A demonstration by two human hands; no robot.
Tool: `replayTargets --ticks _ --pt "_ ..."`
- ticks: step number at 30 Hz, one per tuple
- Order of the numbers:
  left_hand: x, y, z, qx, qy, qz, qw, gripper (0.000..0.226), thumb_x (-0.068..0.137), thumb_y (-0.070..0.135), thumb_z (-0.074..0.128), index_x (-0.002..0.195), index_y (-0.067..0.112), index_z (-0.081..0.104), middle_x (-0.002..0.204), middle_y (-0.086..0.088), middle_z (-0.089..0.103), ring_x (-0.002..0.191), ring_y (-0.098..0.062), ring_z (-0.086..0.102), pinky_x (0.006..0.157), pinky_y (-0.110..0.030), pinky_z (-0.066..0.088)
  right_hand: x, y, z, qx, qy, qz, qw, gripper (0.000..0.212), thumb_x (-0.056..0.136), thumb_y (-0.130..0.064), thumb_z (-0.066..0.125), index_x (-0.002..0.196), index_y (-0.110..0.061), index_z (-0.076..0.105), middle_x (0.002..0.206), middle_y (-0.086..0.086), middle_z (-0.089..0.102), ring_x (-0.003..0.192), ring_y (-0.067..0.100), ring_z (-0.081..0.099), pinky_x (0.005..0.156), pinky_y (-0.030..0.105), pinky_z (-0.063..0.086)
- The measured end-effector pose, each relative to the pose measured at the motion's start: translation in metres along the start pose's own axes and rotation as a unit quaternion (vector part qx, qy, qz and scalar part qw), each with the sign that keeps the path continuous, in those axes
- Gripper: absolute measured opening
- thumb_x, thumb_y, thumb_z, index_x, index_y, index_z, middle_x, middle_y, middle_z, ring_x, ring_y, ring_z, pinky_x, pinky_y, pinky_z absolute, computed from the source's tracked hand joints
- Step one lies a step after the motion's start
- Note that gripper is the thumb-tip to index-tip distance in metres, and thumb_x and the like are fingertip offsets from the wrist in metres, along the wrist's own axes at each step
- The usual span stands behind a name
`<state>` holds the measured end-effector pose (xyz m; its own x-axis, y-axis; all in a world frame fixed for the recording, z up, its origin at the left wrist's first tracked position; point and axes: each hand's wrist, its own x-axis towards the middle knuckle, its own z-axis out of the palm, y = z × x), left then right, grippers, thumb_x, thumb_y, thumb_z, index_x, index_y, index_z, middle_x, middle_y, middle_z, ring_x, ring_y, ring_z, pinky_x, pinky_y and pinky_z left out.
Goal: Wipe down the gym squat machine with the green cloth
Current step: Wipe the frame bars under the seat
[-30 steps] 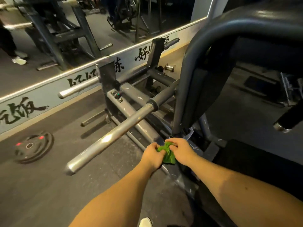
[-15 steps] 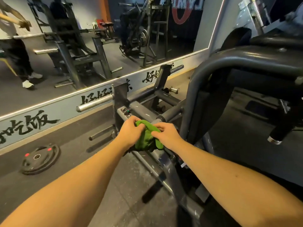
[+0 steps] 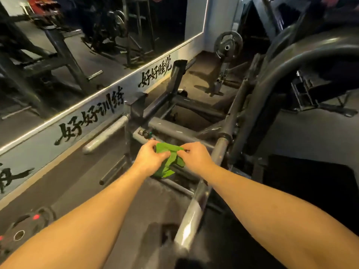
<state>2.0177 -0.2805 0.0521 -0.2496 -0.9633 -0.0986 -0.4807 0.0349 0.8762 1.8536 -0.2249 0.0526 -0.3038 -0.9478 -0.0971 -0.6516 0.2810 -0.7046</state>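
The left hand (image 3: 150,159) curls its fingers round the left end of a crumpled green fabric cloth (image 3: 168,164), while the right hand (image 3: 197,157) pinches the cloth's upper right edge between thumb and fingertips. The cloth is stretched between them, its lower part hanging bunched above the low tubes of the dark grey steel squat machine (image 3: 174,131); whether it touches the metal cannot be told. A long silver steel bar (image 3: 202,193) runs under the right forearm. A black round weight plate (image 3: 23,230) lies on the floor at lower left. Beyond stands a wall mirror (image 3: 58,55) above a pale band of black brush lettering (image 3: 93,117).
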Motion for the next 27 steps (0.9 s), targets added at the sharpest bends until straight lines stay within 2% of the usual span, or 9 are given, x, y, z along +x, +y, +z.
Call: replayTargets --ticks 3,6,8,12,14,16,21,24,27 --pt "0.031 -0.014 -0.006 0.034 -0.040 0.016 0.998 0.023 0.084 0.017 0.081 0.097 0.017 0.062 0.088 -0.004 0.067 0.083 -0.019 0.062 0.070 -0.024 0.041 0.013 0.002 0.027 0.081 0.016 0.066 0.994 0.023 0.082 -0.035 0.061 0.084 -0.018 0.076 0.070 0.001 0.073 0.076 0.024 0.071 0.080 0.043 0.057" --pt "0.061 -0.019 0.006 0.040 -0.097 0.037 0.994 0.018 0.087 0.015 0.078 0.100 0.010 0.065 0.086 -0.005 0.067 0.079 -0.019 0.061 0.062 -0.019 0.041 0.031 0.011 0.040 0.218 0.056 0.148 0.963 0.029 0.084 -0.033 0.067 0.107 -0.018 0.075 0.096 0.006 0.076 0.095 0.029 0.072 0.090 0.053 0.057" --pt "0.079 -0.020 0.017 0.041 -0.131 0.044 0.990 0.016 0.090 0.015 0.075 0.102 0.009 0.066 0.086 -0.003 0.066 0.076 -0.016 0.061 0.060 -0.015 0.041 0.033 0.006 0.039 0.325 0.074 0.208 0.920 0.031 0.096 -0.022 0.065 0.126 -0.015 0.064 0.114 0.008 0.068 0.105 0.025 0.066 0.092 0.053 0.058" --pt "0.104 -0.016 0.029 0.075 -0.222 0.064 0.970 0.005 0.093 0.016 0.071 0.096 0.017 0.067 0.085 0.000 0.068 0.077 -0.011 0.062 0.064 -0.016 0.045 0.053 0.016 0.043 0.485 0.074 0.267 0.829 0.040 0.100 -0.023 0.062 0.139 -0.020 0.050 0.130 0.007 0.058 0.112 0.021 0.063 0.088 0.043 0.061" --pt "0.121 -0.013 0.029 0.087 -0.241 0.082 0.963 0.009 0.094 0.017 0.071 0.089 0.024 0.068 0.086 0.003 0.070 0.080 -0.012 0.064 0.068 -0.020 0.047 0.074 0.021 0.049 0.508 0.103 0.269 0.812 0.039 0.100 -0.020 0.063 0.137 -0.019 0.053 0.129 0.008 0.061 0.109 0.022 0.065 0.074 0.032 0.061" --pt "0.140 -0.010 0.026 0.100 -0.248 0.082 0.960 0.010 0.094 0.018 0.072 0.088 0.026 0.069 0.085 0.006 0.071 0.079 -0.006 0.064 0.069 -0.018 0.046 0.096 0.021 0.058 0.531 0.129 0.283 0.788 0.035 0.097 -0.016 0.067 0.131 -0.018 0.060 0.123 0.008 0.067 0.104 0.022 0.069 0.068 0.030 0.060" --pt "0.196 -0.015 0.029 0.132 -0.255 0.095 0.953 0.004 0.091 0.020 0.074 0.092 0.023 0.071 0.085 0.006 0.071 0.077 -0.004 0.063 0.072 -0.022 0.043 0.151 0.023 0.073 0.546 0.170 0.293 0.766 0.029 0.092 -0.007 0.071 0.120 -0.016 0.069 0.109 0.009 0.073 0.095 0.020 0.071 0.073 0.031 0.061" --pt "0.227 -0.025 0.041 0.124 -0.244 0.076 0.959 0.010 0.090 0.019 0.076 0.096 0.020 0.068 0.087 0.006 0.069 0.079 -0.006 0.063 0.066 -0.016 0.043 0.178 0.033 0.082 0.558 0.197 0.317 0.741 0.030 0.094 -0.008 0.067 0.124 -0.016 0.067 0.108 0.006 0.072 0.101 0.022 0.070 0.091 0.041 0.059" --pt "0.260 -0.040 0.059 0.098 -0.247 0.052 0.963 0.010 0.090 0.013 0.074 0.092 0.015 0.066 0.082 0.004 0.065 0.072 -0.009 0.059 0.058 -0.012 0.042 0.203 0.049 0.094 0.609 0.195 0.329 0.695 0.042 0.097 -0.006 0.062 0.138 -0.016 0.057 0.122 0.007 0.069 0.106 0.018 0.067 0.081 0.032 0.055"
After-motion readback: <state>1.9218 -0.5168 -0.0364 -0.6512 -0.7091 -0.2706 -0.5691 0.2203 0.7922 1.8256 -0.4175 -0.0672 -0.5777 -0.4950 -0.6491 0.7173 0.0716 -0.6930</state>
